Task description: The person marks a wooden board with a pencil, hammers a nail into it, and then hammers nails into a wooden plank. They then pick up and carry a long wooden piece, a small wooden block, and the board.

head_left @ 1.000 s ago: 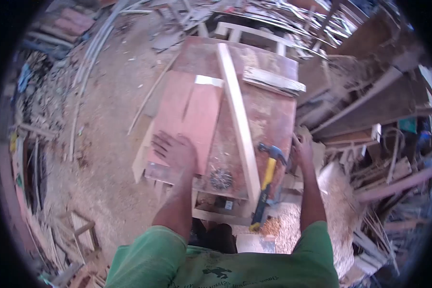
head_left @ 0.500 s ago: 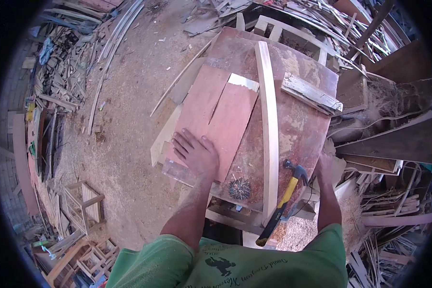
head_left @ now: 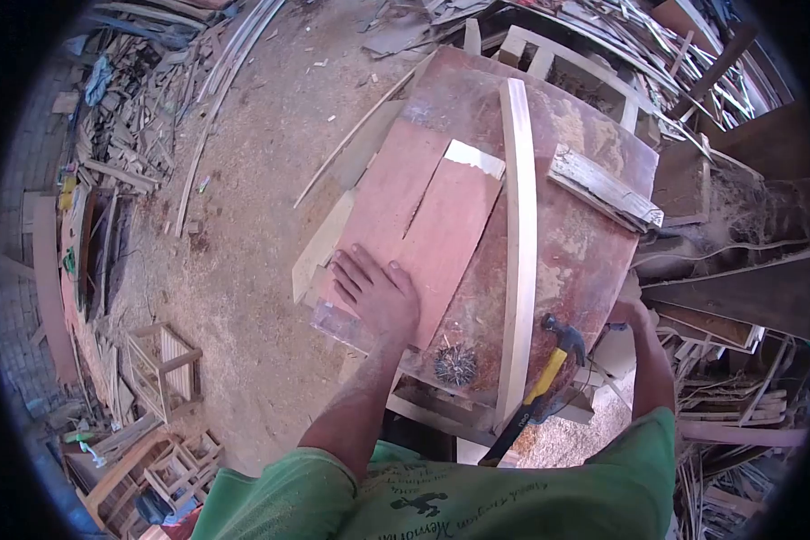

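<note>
My left hand [head_left: 380, 297] lies flat on a thin reddish plywood board [head_left: 441, 243], fingers spread. The board has a long slit down its middle and a pale strip at its far end. My right hand [head_left: 634, 315] is at the right edge of the worktable [head_left: 571, 256], its fingers curled around something with a small dark blue part; most of it is hidden. Between my hands rest a long pale wooden strip [head_left: 519, 225], a claw hammer [head_left: 549, 369] with a yellow and black handle, and a round cluster of nails [head_left: 455, 365].
A weathered wood block [head_left: 603, 187] sits on the table's far right. Scrap wood is piled to the right [head_left: 747, 378] and left [head_left: 121, 135]. Small wooden frames [head_left: 162, 369] stand on the dusty floor at the lower left.
The view has shifted, so the table appears slightly further right. My right hand has moved a little outward and down, and a small blue part now shows at its fingers. My left hand stays on the board.
</note>
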`<state>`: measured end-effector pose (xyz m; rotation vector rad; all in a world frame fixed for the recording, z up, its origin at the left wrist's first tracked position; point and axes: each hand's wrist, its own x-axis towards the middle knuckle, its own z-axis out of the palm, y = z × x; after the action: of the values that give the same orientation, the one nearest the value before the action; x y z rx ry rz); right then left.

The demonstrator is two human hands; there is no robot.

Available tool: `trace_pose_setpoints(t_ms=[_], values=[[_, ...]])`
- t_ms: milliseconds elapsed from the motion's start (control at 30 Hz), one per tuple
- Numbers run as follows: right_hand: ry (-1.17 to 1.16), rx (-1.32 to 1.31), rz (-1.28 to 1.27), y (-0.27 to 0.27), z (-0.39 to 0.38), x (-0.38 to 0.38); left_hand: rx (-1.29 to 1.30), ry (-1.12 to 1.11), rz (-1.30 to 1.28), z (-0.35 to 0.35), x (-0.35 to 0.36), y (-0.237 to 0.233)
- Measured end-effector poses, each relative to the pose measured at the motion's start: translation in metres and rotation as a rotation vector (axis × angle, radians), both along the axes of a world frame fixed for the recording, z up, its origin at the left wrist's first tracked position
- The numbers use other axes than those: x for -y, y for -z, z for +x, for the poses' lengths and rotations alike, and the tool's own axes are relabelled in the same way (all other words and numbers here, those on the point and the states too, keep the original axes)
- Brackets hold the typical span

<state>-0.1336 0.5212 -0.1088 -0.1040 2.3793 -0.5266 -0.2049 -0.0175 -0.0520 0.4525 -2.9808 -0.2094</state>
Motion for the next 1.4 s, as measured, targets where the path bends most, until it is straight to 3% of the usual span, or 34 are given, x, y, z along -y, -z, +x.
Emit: trace_pose_setpoints(t_ms=[133,233,333,367,400,500,533,567,633,700,800,900,1000,1100,1200,1233,1400], values=[[0.236,-0.237,0.39,-0.004,0.044,0.026,0.007,0.001,0.009,-0.001,0.0,-0.004],[0.409,-0.454,0.56,0.031,0.077,0.054,0.011,-0.011,0.008,0.001,0.001,-0.003],[0.424,-0.548,0.274,0.032,0.08,0.052,-0.01,-0.014,0.029,-0.003,0.004,0.002],[0.36,-0.214,0.313,-0.029,0.051,0.077,-0.012,-0.015,0.026,-0.002,0.004,0.002],[0.343,-0.073,0.249,-0.039,0.038,0.071,-0.012,-0.015,0.024,-0.001,0.003,0.003],[0.351,0.163,-0.434,0.066,0.052,-0.044,0.02,-0.028,0.055,-0.001,0.004,0.002],[0.359,0.242,-0.54,0.093,0.059,-0.071,0.018,-0.029,0.059,0.0,0.002,0.001],[0.11,0.19,-0.428,0.092,0.051,-0.068,0.015,-0.027,0.058,0.001,0.002,0.001],[-0.116,0.063,-0.346,0.081,0.031,-0.048,0.002,-0.018,0.047,-0.004,0.005,0.001],[-0.07,-0.053,-0.388,0.027,0.022,-0.007,0.009,-0.008,0.05,0.0,0.004,0.001],[-0.067,-0.17,0.031,0.002,0.029,0.022,0.016,-0.012,0.058,-0.002,0.003,-0.001],[0.314,-0.108,0.152,-0.038,0.032,0.067,0.013,-0.006,0.065,-0.001,0.004,0.001],[0.39,-0.432,0.316,0.005,0.06,0.065,0.019,-0.021,0.07,-0.001,0.004,-0.001],[0.313,-0.237,0.321,-0.006,0.051,0.057,0.017,-0.019,0.062,-0.002,0.004,-0.001],[0.037,-0.286,-0.092,0.055,0.049,-0.015,0.022,-0.02,0.065,-0.001,0.004,0.0],[0.002,-0.242,-0.157,0.052,0.047,-0.019,0.031,-0.019,0.068,0.001,0.005,-0.002],[-0.019,-0.183,-0.106,0.036,0.037,-0.004,0.053,-0.004,0.061,-0.002,0.005,-0.002]])
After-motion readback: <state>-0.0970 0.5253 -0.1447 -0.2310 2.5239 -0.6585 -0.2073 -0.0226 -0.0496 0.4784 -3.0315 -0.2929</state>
